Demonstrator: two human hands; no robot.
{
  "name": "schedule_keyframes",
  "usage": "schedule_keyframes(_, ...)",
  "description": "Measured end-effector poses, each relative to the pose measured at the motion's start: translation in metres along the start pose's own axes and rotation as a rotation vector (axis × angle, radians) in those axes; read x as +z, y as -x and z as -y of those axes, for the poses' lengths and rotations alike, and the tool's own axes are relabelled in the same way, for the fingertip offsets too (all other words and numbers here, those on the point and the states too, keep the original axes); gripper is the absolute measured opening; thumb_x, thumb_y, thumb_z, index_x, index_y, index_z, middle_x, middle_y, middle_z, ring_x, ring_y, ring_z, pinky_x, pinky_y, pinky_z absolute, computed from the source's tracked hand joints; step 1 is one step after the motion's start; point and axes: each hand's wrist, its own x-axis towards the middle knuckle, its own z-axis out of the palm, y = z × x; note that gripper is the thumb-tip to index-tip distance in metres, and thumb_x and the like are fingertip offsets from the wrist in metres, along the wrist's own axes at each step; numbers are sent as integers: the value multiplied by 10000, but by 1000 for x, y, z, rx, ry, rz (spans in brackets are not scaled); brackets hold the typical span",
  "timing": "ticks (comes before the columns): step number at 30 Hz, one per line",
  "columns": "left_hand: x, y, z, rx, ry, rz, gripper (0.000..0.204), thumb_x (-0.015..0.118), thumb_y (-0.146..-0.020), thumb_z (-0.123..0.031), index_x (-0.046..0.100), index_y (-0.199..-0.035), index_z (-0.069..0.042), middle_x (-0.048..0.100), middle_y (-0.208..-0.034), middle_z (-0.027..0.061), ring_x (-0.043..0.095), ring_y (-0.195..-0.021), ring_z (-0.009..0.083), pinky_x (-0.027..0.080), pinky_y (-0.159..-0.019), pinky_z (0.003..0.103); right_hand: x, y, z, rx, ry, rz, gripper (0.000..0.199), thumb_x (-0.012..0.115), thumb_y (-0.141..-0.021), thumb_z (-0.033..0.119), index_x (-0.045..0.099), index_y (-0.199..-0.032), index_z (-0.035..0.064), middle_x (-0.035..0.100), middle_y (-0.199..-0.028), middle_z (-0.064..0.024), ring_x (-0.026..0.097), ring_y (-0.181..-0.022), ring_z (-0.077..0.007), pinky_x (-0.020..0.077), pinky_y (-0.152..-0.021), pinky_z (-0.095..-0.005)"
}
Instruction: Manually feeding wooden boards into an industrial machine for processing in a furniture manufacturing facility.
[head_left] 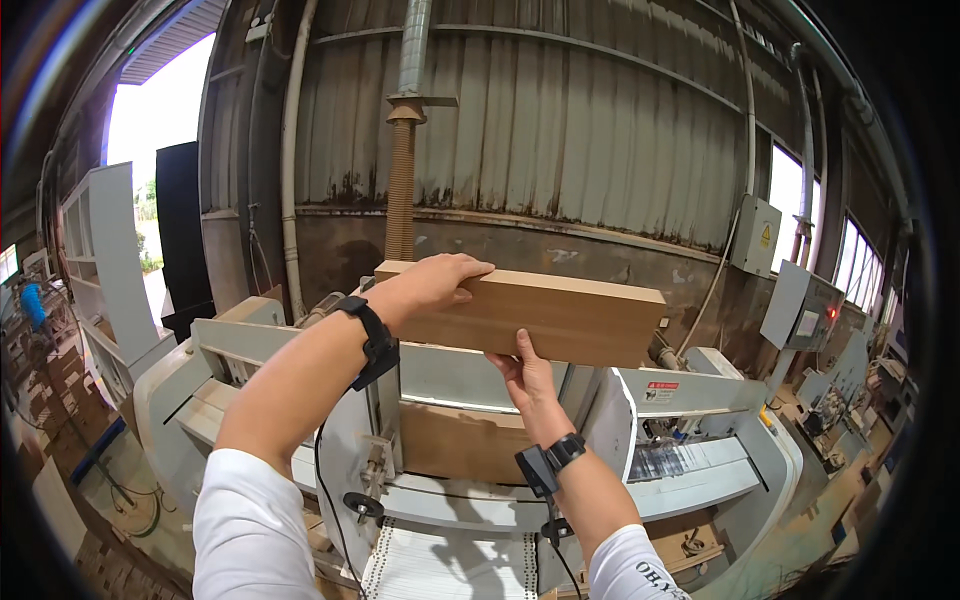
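Note:
A long, thick wooden board [585, 315] is held up in front of me, on edge, above a grey-white machine [690, 395]. My left hand [435, 285] is closed over the board's upper edge toward its left part, fingers lying across the top. From below, my right hand [527, 375] grips the lower edge near the middle, its thumb pressed on the near face. Another brown wooden panel [460, 445] stands in the machine's central opening, below the held board. Dark bands with small boxes are on both wrists.
A white slatted bed [450, 560] leads toward the opening, with a black hand knob [363, 504] at its left. A control cabinet [803, 308] with a red light stands right. Behind rise a ribbed duct [400, 185] and a corrugated wall. Wood pieces are stacked at far left.

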Motion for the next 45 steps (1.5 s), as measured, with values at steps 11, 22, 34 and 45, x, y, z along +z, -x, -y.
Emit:
schedule_keyframes(11, 79, 22, 60, -33, -114, 26, 491, 570, -801, -142, 442, -1273, -181, 509, -1113, 104, 488, -995, 308, 410, -863, 373, -53, -32, -80, 155, -60, -142, 430, 655, -802, 212, 461, -1138, 24, 527, -1063, -121, 558, -912, -256, 539, -743, -386)
schedule_keyframes(22, 129, 52, 46, -154, -55, 514, 439, 584, -755, -212, 524, -1189, -187, 496, -1135, 146, 466, -1078, 316, 408, -888, 381, -69, 84, -134, 703, -83, -133, 370, 591, -849, 235, 494, -1019, -79, 533, -995, -174, 595, -872, -227, 535, -771, -272)
schedule_keyframes(34, 59, 119, -186, -86, 533, 263, 484, 596, -806, -203, 445, -1251, -85, 513, -1162, 166, 488, -1068, 329, 394, -917, 379, -168, 308, -63, 1132, 123, -28, 353, 452, -924, 211, 418, -1230, 39, 539, -1139, -143, 586, -973, -239, 511, -816, -327)
schedule_keyframes(45, 262, 591, -522, -998, 951, 485, 388, 563, -687, -124, 562, -1057, -9, 590, -943, 208, 573, -871, 338, 450, -758, 416, -363, 615, -51, 1477, 1256, 673, 319, 544, -830, 375, 629, -941, 89, 606, -893, -35, 548, -824, -141, 436, -784, -338)
